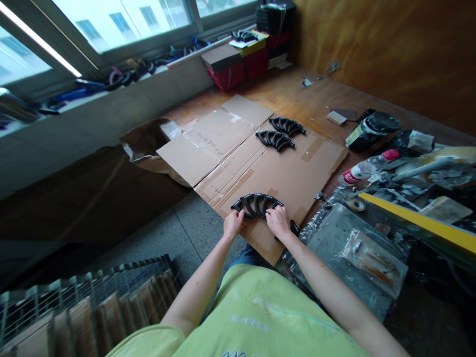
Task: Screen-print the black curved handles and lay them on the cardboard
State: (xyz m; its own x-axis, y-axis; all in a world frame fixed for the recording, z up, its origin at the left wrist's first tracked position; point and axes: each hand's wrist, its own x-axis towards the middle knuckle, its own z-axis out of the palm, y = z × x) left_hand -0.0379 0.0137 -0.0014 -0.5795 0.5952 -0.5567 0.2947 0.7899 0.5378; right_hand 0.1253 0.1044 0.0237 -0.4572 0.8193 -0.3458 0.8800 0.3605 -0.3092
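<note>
Black and arched, a fan of curved pieces (257, 204) lies on the near part of the flattened cardboard (282, 171), bowed away from me, its two ends coming down toward my hands. My left hand (233, 224) is at its left end: the fingers are bent in close together, thumb and forefinger up against the near edge of the end pieces. My right hand (278, 221) is at the other end, fingers curled, their tips at the near side of the pieces and the knuckles covering part of the right end. I cannot tell whether either set of fingers pinches a piece or only presses against it. The middle of the fan shows bare in the gap between my hands, beyond the fingertips. Just beside my right wrist, on its outer side, a separate black piece (294, 228) is partly hidden by my arm. Well beyond my fingers, near the far side of the cardboard, lie a nearer fan (275, 140) and a farther fan (287, 125), close together. The cardboard rests on a brown surface (316, 91), with a red-capped bottle (366, 170) off to the right
</note>
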